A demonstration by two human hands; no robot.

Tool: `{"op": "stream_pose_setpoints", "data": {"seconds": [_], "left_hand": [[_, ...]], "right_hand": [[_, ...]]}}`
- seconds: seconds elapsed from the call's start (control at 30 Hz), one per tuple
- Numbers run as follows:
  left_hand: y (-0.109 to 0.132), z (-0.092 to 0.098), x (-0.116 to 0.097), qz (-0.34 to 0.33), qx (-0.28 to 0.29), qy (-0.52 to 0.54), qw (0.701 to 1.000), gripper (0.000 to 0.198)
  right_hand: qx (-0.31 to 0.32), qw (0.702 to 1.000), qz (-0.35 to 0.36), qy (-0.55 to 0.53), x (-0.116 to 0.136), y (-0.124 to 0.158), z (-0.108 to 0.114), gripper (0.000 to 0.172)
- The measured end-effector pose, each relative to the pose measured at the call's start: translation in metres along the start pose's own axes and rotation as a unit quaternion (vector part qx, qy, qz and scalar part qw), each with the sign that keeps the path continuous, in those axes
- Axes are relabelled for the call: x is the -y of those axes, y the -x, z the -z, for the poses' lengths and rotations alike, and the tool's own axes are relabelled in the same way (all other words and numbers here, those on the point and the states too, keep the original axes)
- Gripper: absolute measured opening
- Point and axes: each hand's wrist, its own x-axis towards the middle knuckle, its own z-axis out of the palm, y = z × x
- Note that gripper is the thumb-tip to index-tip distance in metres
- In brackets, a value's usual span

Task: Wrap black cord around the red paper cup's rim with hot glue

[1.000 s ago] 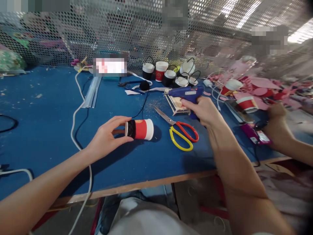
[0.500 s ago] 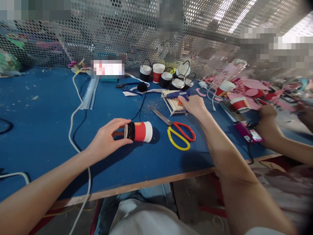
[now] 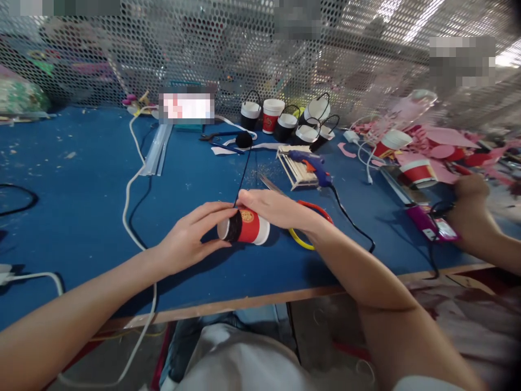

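Note:
A red and white paper cup [image 3: 249, 227] lies on its side in my left hand [image 3: 189, 233], whose thumb and fingers grip its base end. Black cord is wound around that end of the cup. From there the black cord [image 3: 246, 172] runs back to a dark ball of cord [image 3: 243, 139] on the table. My right hand [image 3: 271, 206] reaches over the top of the cup, its fingertips at the cord; whether they pinch it is hard to make out. Beneath my right wrist lie scissors [image 3: 303, 239] with red and yellow handles, partly hidden.
A blue glue gun [image 3: 311, 164] rests on a small wooden-stick rack [image 3: 295, 171]. Several cups with black handles stand at the back by the perforated metal screen [image 3: 228, 49]. A white cable [image 3: 129, 193] crosses the left side. At right, another person's hand [image 3: 472, 201] is near a purple box [image 3: 431, 224].
My right hand has let go of the glue gun, now lying on the rack, and has come over to the cup and cord. My left hand still holds the cup.

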Motion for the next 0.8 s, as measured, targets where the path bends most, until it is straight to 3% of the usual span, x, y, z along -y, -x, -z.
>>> {"op": "stream_pose_setpoints", "data": {"seconds": [0.1,0.23,0.3,0.4,0.57,0.67,0.8], "left_hand": [[0.001,-0.001,-0.002,-0.042,0.002,-0.032,0.999,0.049],[0.002,0.001,-0.002,-0.058,0.01,-0.039,0.997,0.047],[0.001,0.001,-0.003,-0.031,0.015,-0.013,0.999,0.049],[0.0,-0.001,-0.003,0.06,0.008,0.096,0.994,0.058],[-0.003,-0.002,-0.002,0.209,0.028,0.258,0.943,0.059],[-0.002,-0.003,-0.001,0.227,0.054,0.277,0.932,0.053],[-0.001,-0.004,-0.001,0.195,0.064,0.277,0.939,0.05]], "right_hand": [[0.037,0.995,0.019,-0.091,-0.006,-0.009,-0.011,0.058],[-0.055,0.984,0.051,-0.164,-0.011,-0.011,-0.016,0.04],[-0.111,0.975,0.052,-0.187,-0.011,-0.008,-0.016,0.036],[-0.178,0.963,0.049,-0.197,-0.01,-0.004,-0.015,0.033],[-0.222,0.942,0.059,-0.244,-0.018,-0.001,-0.01,0.031],[-0.227,0.94,0.062,-0.249,-0.023,-0.002,-0.01,0.033],[-0.23,0.946,0.048,-0.225,-0.023,-0.004,-0.011,0.038]]}}
